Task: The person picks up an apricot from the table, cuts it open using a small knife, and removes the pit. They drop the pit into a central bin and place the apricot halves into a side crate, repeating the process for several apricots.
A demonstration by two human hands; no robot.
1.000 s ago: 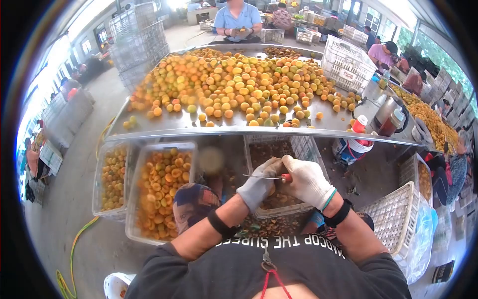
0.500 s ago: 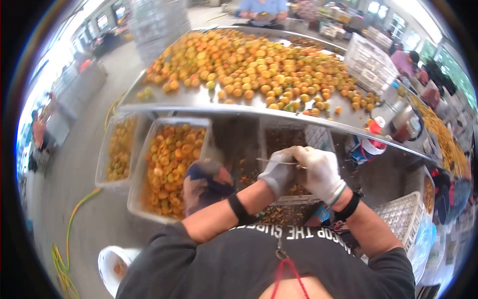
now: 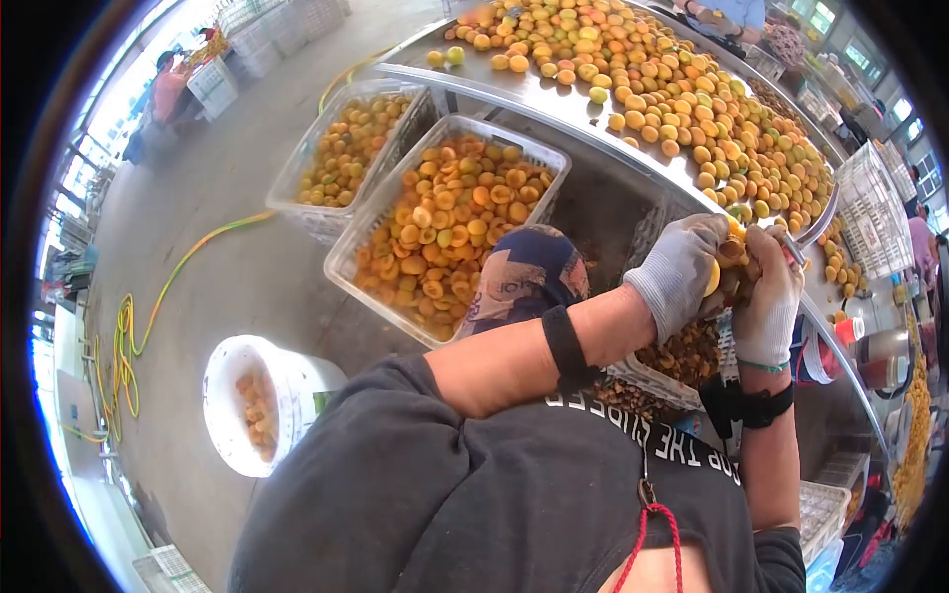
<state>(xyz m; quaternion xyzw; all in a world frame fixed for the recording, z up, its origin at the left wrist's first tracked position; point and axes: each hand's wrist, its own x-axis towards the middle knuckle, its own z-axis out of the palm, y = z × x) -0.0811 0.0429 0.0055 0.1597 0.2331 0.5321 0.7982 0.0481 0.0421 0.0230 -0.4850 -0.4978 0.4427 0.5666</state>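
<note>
Apricot pieces (image 3: 733,249) are clamped in the gloved left hand (image 3: 682,269), close beside the gloved right hand (image 3: 769,296), its fingers closed on a knife (image 3: 827,218), above a plastic crate (image 3: 654,382).

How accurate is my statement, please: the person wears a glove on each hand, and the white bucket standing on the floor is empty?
One part is wrong: the white bucket is not empty. The head view shows orange-brown pieces inside it. The left hand and right hand are indeed gloved.
</note>
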